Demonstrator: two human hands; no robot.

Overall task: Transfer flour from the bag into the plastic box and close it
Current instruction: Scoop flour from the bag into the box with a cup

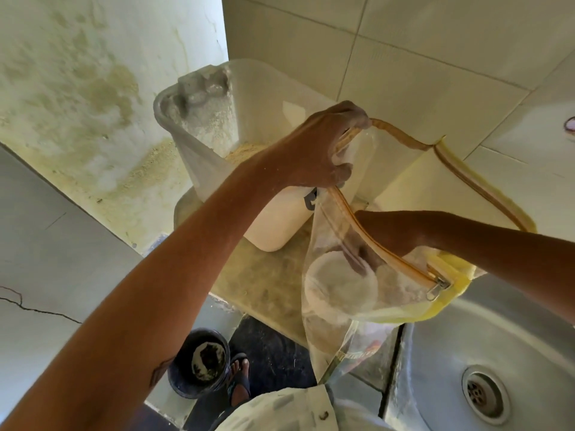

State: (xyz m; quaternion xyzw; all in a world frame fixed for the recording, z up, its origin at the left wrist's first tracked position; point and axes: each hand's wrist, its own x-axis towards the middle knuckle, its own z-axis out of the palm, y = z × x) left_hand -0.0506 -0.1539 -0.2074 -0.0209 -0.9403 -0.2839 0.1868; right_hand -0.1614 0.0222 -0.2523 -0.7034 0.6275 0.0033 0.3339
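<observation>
Left hand (323, 144) grips the bag (389, 213) rim, holding it open — right hand (361, 256), inside, holds a bowl (339, 284) beside the box (224, 141).

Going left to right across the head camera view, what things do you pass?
Black round bucket on the floor → translucent plastic box → left hand gripping the bag's rim → clear zippered bag with the right hand inside → steel sink drain.
</observation>
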